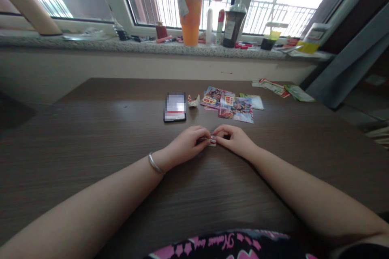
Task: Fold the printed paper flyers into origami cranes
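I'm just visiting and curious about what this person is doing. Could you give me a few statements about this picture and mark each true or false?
1. The left hand and right hand meet at a small piece of paper. True.
2. The silver bracelet is on the right wrist. False: it is on the left wrist.
3. The orange drink cup stands on the table. False: it stands on the windowsill.
4. The dark-framed device lies farther from the person than both hands. True.
5. The colourful leaflets lie left of the device in the view. False: they lie to its right.
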A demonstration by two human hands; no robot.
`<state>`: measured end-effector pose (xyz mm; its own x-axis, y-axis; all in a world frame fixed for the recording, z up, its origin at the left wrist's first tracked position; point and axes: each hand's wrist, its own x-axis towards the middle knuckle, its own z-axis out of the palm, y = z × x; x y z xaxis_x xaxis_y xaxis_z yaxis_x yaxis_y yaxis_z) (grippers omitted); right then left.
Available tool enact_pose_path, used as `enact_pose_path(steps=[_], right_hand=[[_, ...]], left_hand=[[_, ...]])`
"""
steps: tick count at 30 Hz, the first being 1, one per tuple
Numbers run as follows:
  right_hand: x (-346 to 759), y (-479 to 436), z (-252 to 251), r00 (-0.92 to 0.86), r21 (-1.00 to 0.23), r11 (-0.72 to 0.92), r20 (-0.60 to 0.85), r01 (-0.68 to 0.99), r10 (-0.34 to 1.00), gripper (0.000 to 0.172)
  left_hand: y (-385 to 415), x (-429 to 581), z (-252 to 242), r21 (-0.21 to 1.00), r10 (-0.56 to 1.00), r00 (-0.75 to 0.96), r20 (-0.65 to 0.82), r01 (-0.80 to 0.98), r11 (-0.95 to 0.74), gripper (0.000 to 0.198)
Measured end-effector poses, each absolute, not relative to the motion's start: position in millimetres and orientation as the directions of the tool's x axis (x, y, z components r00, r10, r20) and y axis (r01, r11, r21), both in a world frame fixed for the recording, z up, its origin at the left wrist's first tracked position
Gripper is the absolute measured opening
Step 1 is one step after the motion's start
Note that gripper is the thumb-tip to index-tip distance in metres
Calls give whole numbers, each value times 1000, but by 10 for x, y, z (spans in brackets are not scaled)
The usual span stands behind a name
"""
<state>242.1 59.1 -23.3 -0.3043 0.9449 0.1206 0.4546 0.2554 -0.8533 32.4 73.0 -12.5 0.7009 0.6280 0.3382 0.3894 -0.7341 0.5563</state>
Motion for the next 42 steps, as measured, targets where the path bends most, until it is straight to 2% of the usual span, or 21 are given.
enact_pose_path(steps=[6,14,24,28,31,37,42], right_hand=[[2413,615,-234,-324,-748,356,198,560,925,11],[2404,627,-244,-287,-694,359,224,624,931,10],[2414,629,-237,-441,-541,615,428,574,789,12],[2432,602,-206,-501,-493,659,428,568,752,16],[2446,555,-151,-547,-432,678,400,595,735,13],[2456,489,-67,-629,-222,713,347,666,696,9],[2443,460,-32,-704,-67,752,305,656,642,22]], left_hand=[[754,334,-142,463,617,670,414,428,-776,9],[784,332,-165,336,606,660,445,504,-796,10],[782,323,-103,131,537,744,398,533,-836,17],[772,330,-74,95,517,768,377,523,-847,19],[766,333,-60,83,488,790,371,496,-864,19],[747,325,-61,33,444,815,373,467,-884,18],[734,311,-55,-50,395,861,320,432,-901,19]])
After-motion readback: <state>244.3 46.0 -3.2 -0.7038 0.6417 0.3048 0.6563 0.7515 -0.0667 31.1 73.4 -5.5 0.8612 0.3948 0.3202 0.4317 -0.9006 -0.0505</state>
